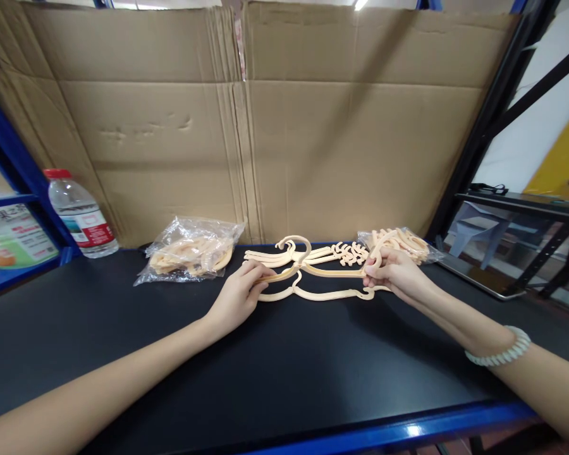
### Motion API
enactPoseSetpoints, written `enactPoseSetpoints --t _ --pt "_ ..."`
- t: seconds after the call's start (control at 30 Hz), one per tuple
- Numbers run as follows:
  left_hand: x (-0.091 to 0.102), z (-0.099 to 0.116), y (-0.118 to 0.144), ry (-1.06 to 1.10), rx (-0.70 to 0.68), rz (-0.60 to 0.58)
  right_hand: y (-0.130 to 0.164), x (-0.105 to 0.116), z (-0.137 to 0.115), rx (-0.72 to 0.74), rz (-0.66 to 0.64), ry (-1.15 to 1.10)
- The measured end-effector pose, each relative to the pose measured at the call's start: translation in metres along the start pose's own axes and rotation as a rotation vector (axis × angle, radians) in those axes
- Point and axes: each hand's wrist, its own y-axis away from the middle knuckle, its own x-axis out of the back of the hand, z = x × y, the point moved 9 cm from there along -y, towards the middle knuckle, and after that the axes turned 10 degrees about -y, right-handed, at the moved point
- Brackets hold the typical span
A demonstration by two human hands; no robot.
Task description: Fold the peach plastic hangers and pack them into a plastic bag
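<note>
A cream plastic clothes hanger [334, 273] is held up just above the black table, its hook rising in the middle. My left hand [239, 292] is closed around the hanger's left end. At its right end my right hand [392, 273] pinches a curved cream piece [384, 241]; the fingers hide whether the two are joined. Another cream hanger [320, 295] lies flat on the table just in front, partly below both hands. Behind the held one rests a group of cream hangers [268, 258]. Small S-shaped cream pieces [349, 253] lie to their right.
A clear bag [189, 249] of cream parts lies left, and another open bag [405, 245] of curved parts lies right. A water bottle [83, 215] stands at the far left. Cardboard [360, 139] walls off the back of the black table [284, 379].
</note>
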Motion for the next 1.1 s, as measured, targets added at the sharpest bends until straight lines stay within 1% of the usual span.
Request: enactPoseSetpoints --t 0.1,0.23,0.37,0.47,0.57,0.63,0.73,0.8,0.87,0.93,1.03,1.1 --pt "0.001 0.004 0.001 -0.013 -0.02 0.001 0.0 0.0 -0.001 0.033 0.007 0.033" --pt "0.002 0.007 0.0 -0.008 -0.029 0.001 0.0 0.002 -0.001 0.08 0.044 0.02" --pt "0.005 0.008 -0.002 -0.029 -0.034 0.025 -0.001 -0.002 -0.002 0.109 0.008 -0.004" --pt "0.013 0.011 -0.005 -0.085 -0.09 0.023 -0.003 -0.004 0.001 0.08 -0.028 -0.088" --pt "0.021 0.015 -0.009 -0.178 -0.169 -0.067 -0.006 -0.004 0.004 0.024 -0.071 -0.149" --pt "0.028 0.016 -0.011 -0.255 -0.211 -0.137 -0.008 -0.003 0.004 0.017 -0.101 -0.143" --pt "0.037 0.016 -0.014 -0.317 -0.235 -0.244 -0.012 0.002 0.002 0.008 -0.138 -0.136" --pt "0.036 0.015 -0.013 -0.302 -0.233 -0.355 -0.013 0.005 0.005 -0.038 -0.167 -0.125" --pt "0.031 0.014 -0.01 -0.283 -0.22 -0.465 -0.013 0.007 0.008 -0.099 -0.198 -0.087" --pt "0.025 0.012 -0.007 -0.272 -0.194 -0.542 -0.011 0.008 0.009 -0.136 -0.249 -0.037" --pt "0.019 0.009 -0.003 -0.255 -0.172 -0.577 -0.01 0.011 0.008 -0.164 -0.334 0.013" --pt "0.017 0.009 -0.001 -0.244 -0.182 -0.574 -0.011 0.018 0.007 -0.178 -0.35 0.026"
